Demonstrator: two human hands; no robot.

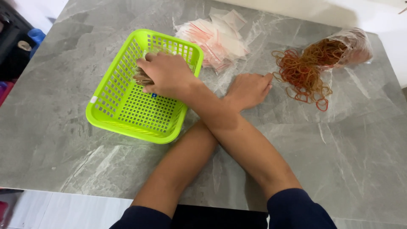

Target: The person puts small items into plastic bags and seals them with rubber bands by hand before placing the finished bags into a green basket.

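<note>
A: Nearest the camera?

B: Two dark blue sleeves [296, 210] at the bottom edge, bare forearms crossing above them over the grey marble-look table [360, 161].

A: Crossed which way?

B: The arm from the right sleeve runs up and left, lying on top. The arm from the left sleeve passes under it and goes up and right.

A: Right hand?

B: Right hand [167, 74] is down inside the lime green plastic basket [127, 114], near the far wall. Fingers curled over a small brownish bundle [141, 78], clamped on it from above. Only an edge of the bundle shows at the fingertips, so what it is made of cannot be told.

A: Left hand?

B: Left hand [248, 90] lies flat on the table, palm down, fingers together, holding nothing. Fingertips point toward the loose rubber bands [302, 76] and reach just about to the nearest loops; whether they touch cannot be told.

A: Where do the bands sit?

B: Red and tan heap, spilling from a clear plastic bag [345, 47] lying on its side at far right. Well apart from the right hand, just beside the left.

A: Anything else?

B: Pile of small clear zip bags with red strips [220, 38], beyond the basket's far right corner, between basket and bands. Neither hand touches it. Basket stands tilted to the table edge, left of both arms.
</note>
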